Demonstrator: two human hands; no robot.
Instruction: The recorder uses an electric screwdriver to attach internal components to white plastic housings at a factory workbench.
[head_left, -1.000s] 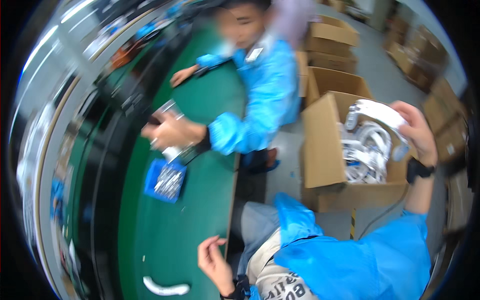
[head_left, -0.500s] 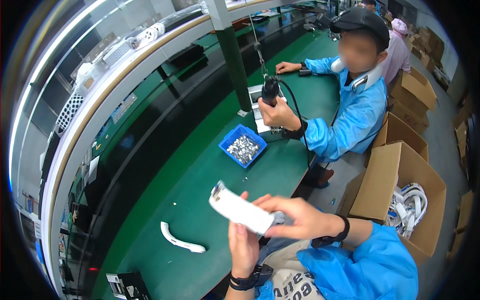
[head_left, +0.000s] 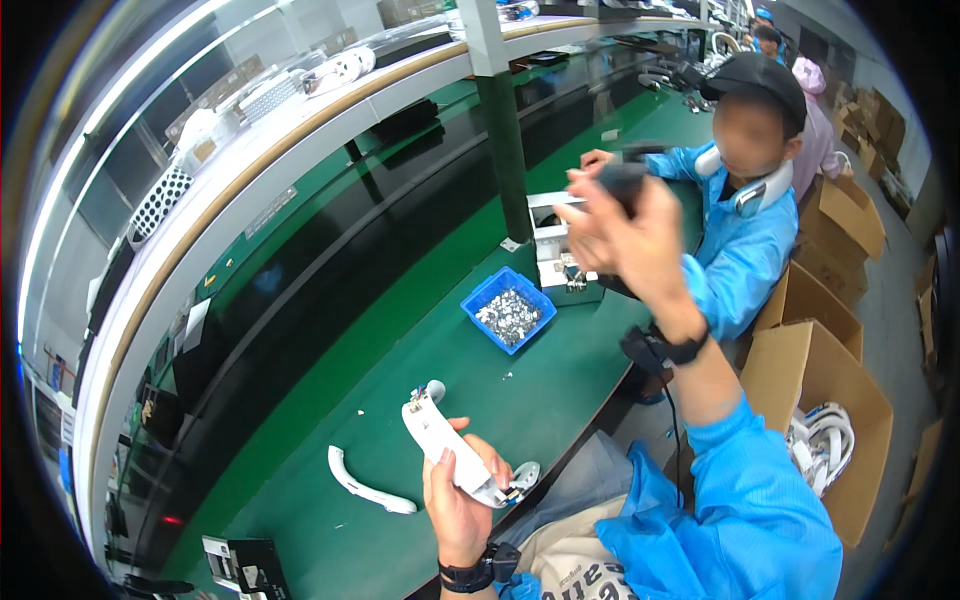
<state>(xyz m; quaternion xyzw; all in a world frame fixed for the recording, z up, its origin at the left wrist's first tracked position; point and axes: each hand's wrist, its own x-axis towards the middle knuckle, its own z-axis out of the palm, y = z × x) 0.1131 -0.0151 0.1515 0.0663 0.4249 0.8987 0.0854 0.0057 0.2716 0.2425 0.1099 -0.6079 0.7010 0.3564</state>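
Over grn bench (head_left: 290, 515), L fingers (head_left: 487, 456) gripping wht device (head_left: 432, 428), R fingers (head_left: 604, 220) blurred, can't tell grip, dk lettering (head_left: 598, 578) on shirt (head_left: 548, 548)

head view; left one of two wide fisheye cameras on the wearer's head | looks down and ahead along the green workbench (head_left: 540, 400) | near: left hand (head_left: 465, 495) low, right hand (head_left: 645, 245) higher | farther: seated co-worker (head_left: 745, 240) | sides: bending shelf (head_left: 250, 160) left; carton (head_left: 775, 370) right
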